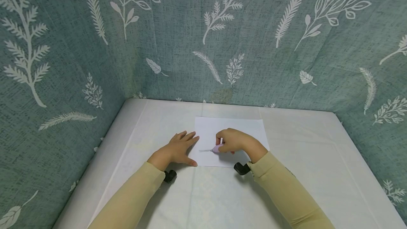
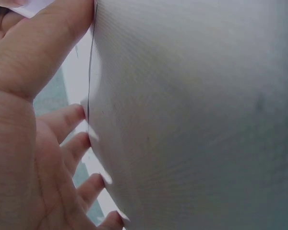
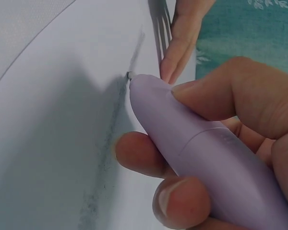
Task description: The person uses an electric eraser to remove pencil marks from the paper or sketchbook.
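Paper (image 1: 235, 126) edge lies under flat left hand (image 1: 178, 149); right hand (image 1: 235, 140) grips a lilac, perhaps electric, eraser (image 3: 201, 158).

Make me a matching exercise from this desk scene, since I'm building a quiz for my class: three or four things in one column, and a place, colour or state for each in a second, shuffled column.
Things:
1. left hand
2. right hand
3. pen-shaped tool
4. sheet of paper

Descriptions:
A. lilac, tip touching the paper by a grey smudged line
B. white, lying flat on the table
C. fingers spread flat, pressing the sheet's left edge
D. fingers curled round the tool

Pairs: 1-C, 2-D, 3-A, 4-B
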Tool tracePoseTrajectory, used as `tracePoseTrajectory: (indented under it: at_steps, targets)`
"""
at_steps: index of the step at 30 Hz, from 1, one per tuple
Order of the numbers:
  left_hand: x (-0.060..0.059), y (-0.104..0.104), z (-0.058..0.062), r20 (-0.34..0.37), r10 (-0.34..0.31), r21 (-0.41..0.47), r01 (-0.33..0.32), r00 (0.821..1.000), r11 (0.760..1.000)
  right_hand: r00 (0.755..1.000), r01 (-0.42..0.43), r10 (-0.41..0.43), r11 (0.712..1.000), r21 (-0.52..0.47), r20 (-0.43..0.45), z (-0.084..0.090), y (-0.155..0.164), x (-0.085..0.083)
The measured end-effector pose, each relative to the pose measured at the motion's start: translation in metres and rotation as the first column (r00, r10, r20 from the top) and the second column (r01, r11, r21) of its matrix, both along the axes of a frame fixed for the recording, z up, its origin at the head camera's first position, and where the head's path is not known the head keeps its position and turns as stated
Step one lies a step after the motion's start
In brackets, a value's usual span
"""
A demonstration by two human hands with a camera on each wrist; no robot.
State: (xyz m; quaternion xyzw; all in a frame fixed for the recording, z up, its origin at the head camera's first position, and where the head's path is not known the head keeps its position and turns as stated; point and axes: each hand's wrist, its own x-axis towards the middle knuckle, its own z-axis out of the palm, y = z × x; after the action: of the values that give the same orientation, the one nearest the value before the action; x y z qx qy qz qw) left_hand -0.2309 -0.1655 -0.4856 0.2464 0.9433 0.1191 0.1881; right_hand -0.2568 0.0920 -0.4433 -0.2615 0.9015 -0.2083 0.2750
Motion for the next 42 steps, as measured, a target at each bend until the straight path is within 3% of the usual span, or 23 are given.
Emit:
tracePoseTrajectory:
  at_steps: [19, 42]
  targets:
    - [-0.0012, 0.0003, -0.0031, -0.01, 0.0, -0.001, 0.0, 1.0, 1.0, 1.0, 0.022, -0.022, 1.0, -0.006, -0.001, 0.0011, -0.0005, 0.0]
    - [0.0004, 0.0008, 0.0018, -0.004, -0.001, 0.007, 0.001, 1.0, 1.0, 1.0, 0.007, -0.007, 1.0, -0.004, -0.004, 0.0008, -0.0029, -0.0006]
